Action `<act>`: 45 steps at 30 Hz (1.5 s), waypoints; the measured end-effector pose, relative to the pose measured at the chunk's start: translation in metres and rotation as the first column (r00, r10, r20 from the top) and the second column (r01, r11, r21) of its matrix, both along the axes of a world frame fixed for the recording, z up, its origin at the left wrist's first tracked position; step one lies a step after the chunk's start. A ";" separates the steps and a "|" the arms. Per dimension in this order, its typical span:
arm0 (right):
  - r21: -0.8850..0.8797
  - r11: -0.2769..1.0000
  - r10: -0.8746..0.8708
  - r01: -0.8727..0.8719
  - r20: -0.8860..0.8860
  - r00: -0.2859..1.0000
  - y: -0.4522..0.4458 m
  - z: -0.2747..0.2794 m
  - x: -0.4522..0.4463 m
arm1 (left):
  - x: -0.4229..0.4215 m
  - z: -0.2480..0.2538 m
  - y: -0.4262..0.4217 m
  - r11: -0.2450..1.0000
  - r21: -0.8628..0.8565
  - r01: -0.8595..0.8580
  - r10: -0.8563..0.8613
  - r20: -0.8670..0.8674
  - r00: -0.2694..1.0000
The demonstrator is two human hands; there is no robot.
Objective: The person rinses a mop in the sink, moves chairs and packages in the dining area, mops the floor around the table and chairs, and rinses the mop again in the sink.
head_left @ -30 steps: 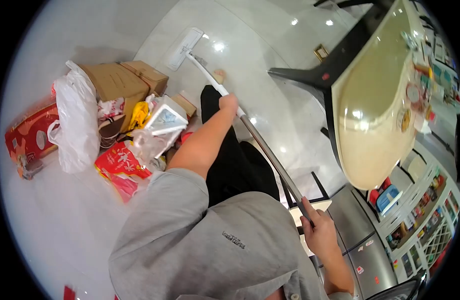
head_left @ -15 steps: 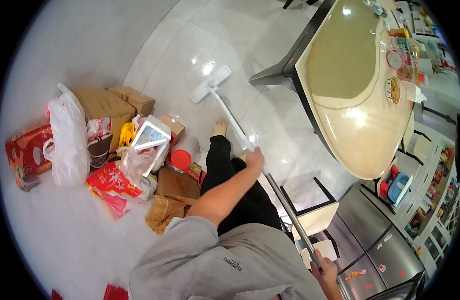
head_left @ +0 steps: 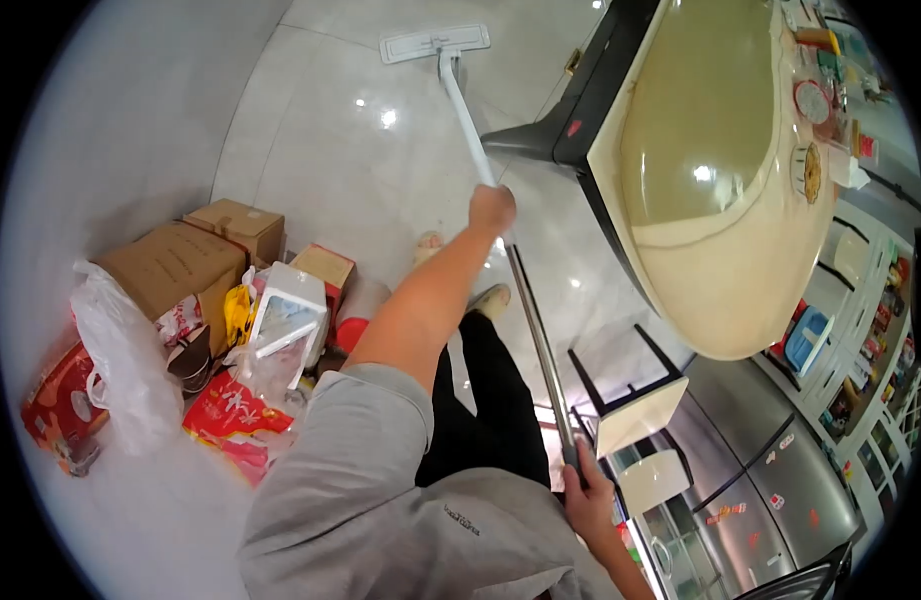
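1. Left grip (head_left: 493,208): fingers closed round the pole (head_left: 539,340), centre of frame, about where white section meets metal.
2. Right grip (head_left: 589,488): clamped on the pole's dark end, lower right of centre. Fingers wrapped.
3. Pole slants from lower right up to the mop head (head_left: 436,44), top centre, white, lying on the pale tiled floor (head_left: 321,130).
4. Two feet (head_left: 493,300) below the left grip, beside the pole; black trousers, grey shirt.
5. Surface (head_left: 726,290), upper right: cream top with olive-green area, dark leg near the pole. Fluted dish (head_left: 807,172) toward its far right.
6. Pile, left of frame: cardboard box (head_left: 171,268), smaller box (head_left: 239,228) behind, white bag (head_left: 126,350), red packet (head_left: 231,415), white-framed item (head_left: 289,318).
7. Chair (head_left: 643,415) right of the pole; steel fridge (head_left: 761,465), lower right. Small items on far-right shelves too blurred to name.
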State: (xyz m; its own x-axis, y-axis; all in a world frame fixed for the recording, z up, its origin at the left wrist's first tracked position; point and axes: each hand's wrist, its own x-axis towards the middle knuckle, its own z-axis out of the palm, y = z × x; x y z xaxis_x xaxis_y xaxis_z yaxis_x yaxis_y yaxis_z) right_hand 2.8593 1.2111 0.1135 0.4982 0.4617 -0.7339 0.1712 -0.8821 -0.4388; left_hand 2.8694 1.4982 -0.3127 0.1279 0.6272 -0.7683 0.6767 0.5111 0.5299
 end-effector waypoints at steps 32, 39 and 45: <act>-0.247 0.936 0.199 -0.251 -0.218 0.956 -0.157 0.109 0.053 | -0.079 0.150 -0.202 0.818 -0.398 -0.416 0.336 -0.257 0.906; -0.484 0.861 -0.375 0.157 -0.394 0.839 0.000 0.035 0.045 | -0.097 0.082 -0.025 0.942 -0.167 -0.292 0.283 -0.078 0.956; -0.360 0.933 -0.178 -0.014 -0.495 0.851 0.112 -0.021 -0.010 | -0.209 0.055 0.090 0.872 -0.124 -0.474 0.458 -0.137 0.878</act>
